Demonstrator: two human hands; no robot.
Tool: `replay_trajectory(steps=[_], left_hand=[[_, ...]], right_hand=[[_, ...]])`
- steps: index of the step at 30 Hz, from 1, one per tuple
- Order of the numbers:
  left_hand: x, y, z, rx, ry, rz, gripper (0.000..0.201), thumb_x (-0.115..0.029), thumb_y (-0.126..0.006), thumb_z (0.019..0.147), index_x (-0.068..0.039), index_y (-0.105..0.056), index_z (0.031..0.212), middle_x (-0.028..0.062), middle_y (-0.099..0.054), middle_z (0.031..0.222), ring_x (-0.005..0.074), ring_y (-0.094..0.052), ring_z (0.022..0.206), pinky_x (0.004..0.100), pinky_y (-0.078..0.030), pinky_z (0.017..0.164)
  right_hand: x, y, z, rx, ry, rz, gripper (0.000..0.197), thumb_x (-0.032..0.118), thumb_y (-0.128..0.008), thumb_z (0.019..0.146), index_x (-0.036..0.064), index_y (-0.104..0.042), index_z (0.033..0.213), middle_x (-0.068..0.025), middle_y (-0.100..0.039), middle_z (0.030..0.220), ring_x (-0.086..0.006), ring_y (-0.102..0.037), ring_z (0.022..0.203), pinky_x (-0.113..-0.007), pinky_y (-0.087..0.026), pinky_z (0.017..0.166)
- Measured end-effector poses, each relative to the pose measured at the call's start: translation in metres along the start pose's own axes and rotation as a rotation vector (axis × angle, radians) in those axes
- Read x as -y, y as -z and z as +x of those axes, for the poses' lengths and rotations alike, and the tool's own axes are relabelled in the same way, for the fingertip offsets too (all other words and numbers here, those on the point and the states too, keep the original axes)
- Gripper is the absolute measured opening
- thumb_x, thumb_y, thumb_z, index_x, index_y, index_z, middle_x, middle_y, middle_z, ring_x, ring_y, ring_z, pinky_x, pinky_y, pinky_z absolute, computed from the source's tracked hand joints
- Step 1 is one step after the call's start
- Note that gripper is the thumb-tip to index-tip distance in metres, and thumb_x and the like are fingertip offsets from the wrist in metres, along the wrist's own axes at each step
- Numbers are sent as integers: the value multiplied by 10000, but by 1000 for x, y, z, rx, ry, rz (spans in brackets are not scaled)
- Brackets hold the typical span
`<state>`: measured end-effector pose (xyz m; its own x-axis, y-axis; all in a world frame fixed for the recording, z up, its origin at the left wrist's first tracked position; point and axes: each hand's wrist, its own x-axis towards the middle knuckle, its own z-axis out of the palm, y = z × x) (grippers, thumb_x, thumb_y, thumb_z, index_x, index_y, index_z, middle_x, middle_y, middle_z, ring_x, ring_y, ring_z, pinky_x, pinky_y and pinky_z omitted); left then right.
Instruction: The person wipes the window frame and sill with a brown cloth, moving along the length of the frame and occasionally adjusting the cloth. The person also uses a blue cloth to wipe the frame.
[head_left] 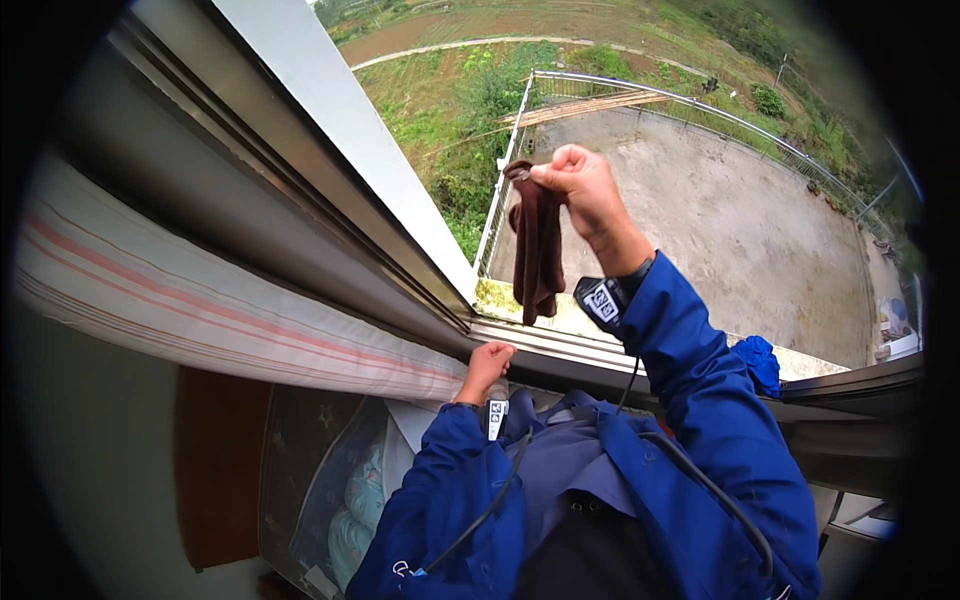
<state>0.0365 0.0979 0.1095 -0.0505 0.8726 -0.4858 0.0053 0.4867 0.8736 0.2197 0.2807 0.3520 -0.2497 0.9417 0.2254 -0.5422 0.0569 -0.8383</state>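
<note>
A dark brown sock (540, 255) hangs down in front of the open window. My right hand (585, 190) is raised beyond the sill and pinches the sock's upper end between thumb and fingers. The sock's lower end dangles just above the window track (560, 338). Lower and to the left, my left hand (487, 370) is closed, its fingers curled, beside the inner edge of the window frame. Whether anything is inside those fingers is hidden.
A striped curtain (230, 300) runs along the left to my left wrist. The white window frame edge (380, 150) slants above it. Bunched blue cloth (757, 366) lies on the sill at right. Outside, far below, a railing (700, 95) borders a concrete yard (690, 220).
</note>
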Motion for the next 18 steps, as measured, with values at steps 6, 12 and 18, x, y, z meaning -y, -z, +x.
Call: replay_trajectory(steps=[6, 12, 18], left_hand=[[25, 17, 13, -74, 95, 2, 161, -207, -628, 861, -61, -675, 908, -16, -594, 662, 42, -492, 523, 195, -363, 458], [75, 76, 12, -367, 220, -170, 150, -167, -621, 862, -54, -649, 956, -3, -592, 665, 44, -484, 496, 185, -353, 415], [96, 86, 14, -381, 217, -207, 142, -170, -631, 853, -58, -664, 934, -8, -604, 690, 42, -480, 521, 187, -359, 453]], right_hand=[[-8, 113, -5, -256, 381, -1548, 134, 93, -627, 726, 90, -497, 693, -164, -587, 648, -387, -574, 648, -464, -443, 581], [-17, 189, -33, -399, 240, -1533, 275, 82, -704, 717, 65, -440, 642, -115, -516, 577, -311, -524, 566, -377, -427, 541], [-12, 229, -33, -507, 243, -1018, 373, -24, -673, 754, 105, -351, 619, 66, -363, 599, -49, -327, 570, -223, -324, 506]])
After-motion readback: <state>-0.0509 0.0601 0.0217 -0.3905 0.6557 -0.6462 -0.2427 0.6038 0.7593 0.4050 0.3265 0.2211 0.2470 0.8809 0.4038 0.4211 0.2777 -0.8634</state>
